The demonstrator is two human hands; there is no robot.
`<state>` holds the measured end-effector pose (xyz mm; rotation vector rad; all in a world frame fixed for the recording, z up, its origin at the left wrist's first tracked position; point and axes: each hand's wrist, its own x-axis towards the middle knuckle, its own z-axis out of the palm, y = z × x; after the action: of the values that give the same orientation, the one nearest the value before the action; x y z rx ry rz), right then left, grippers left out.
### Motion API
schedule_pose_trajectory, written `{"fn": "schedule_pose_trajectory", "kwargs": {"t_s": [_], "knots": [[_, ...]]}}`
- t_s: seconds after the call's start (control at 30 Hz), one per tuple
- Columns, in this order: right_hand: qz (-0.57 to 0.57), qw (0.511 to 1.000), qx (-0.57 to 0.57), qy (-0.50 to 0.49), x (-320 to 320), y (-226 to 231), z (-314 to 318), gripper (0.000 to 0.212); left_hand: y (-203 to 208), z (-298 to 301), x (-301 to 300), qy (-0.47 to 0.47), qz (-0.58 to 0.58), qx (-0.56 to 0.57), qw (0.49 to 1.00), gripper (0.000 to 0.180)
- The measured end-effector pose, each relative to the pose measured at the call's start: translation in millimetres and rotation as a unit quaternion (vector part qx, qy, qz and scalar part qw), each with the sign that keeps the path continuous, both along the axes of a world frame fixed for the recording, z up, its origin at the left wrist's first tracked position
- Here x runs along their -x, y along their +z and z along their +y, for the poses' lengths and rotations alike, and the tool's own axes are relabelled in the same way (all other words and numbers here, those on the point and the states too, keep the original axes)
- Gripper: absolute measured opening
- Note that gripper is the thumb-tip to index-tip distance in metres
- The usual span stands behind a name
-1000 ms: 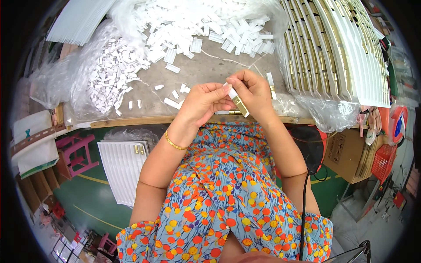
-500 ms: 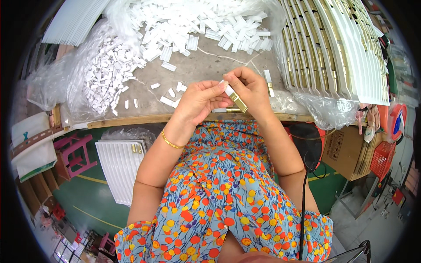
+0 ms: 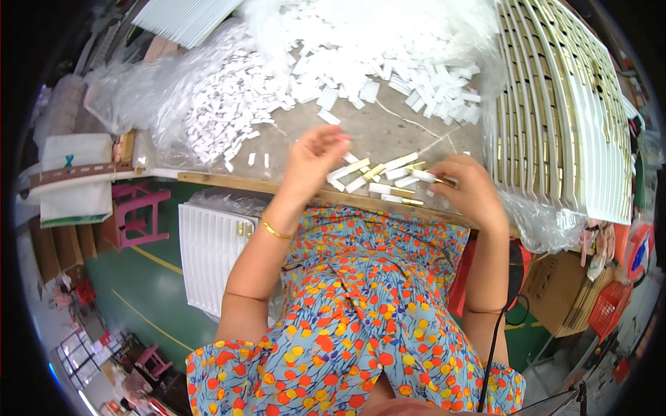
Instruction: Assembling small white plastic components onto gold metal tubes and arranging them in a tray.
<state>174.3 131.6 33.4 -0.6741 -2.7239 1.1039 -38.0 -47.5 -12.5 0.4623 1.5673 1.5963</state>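
Note:
My right hand (image 3: 473, 191) is at the table's front edge, its fingers closed round the gold end of a small white-and-gold piece (image 3: 422, 176). Beside it lie several more pieces with white and gold parts, one a white-and-gold piece (image 3: 401, 162) near the fingertips. My left hand (image 3: 313, 158), a gold bangle on its wrist, is raised over the tabletop left of this group. Motion smears its fingers, so whether they hold anything is unclear.
A heap of small white pieces (image 3: 232, 97) lies back left, and larger white pieces (image 3: 437, 90) lie behind. Ribbed white trays (image 3: 562, 118) with gold parts are stacked at right. Clear plastic sheeting (image 3: 132, 104) covers the left side. The wooden table edge (image 3: 229, 182) runs in front.
My hands were together round one white-and-gold piece; now they are apart, left hand to the left, right hand to the right. The group of white-and-gold pieces shows between them. The view has shifted.

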Motion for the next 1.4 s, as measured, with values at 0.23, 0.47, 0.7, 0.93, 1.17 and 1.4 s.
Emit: {"fn": "schedule_pose_trajectory", "kwargs": {"t_s": [0.23,0.47,0.7,0.93,1.17,1.4], "knots": [[0.084,0.996,-0.008,-0.02,76,-8,-19,0.011,-11,-49,67,0.145,0.185,0.087,0.968,0.019],[-0.005,0.991,-0.125,0.041,135,-32,-48,0.01,-6,-32,72,0.09,0.329,0.102,0.935,0.014],[-0.02,0.991,-0.125,0.029,132,-40,-56,0.011,0,25,88,-0.217,0.634,-0.008,0.742,0.016],[-0.052,0.986,-0.153,0.048,141,-55,-62,0.012,-5,38,94,-0.312,0.656,0.065,0.685,0.011],[-0.012,0.987,-0.144,0.066,127,-46,-46,0.011,7,34,85,-0.268,0.448,0.137,0.842,0.012],[0.126,0.978,-0.151,0.067,113,-27,-24,0.005,15,32,78,-0.27,-0.048,0.103,0.956,0.021]]}}
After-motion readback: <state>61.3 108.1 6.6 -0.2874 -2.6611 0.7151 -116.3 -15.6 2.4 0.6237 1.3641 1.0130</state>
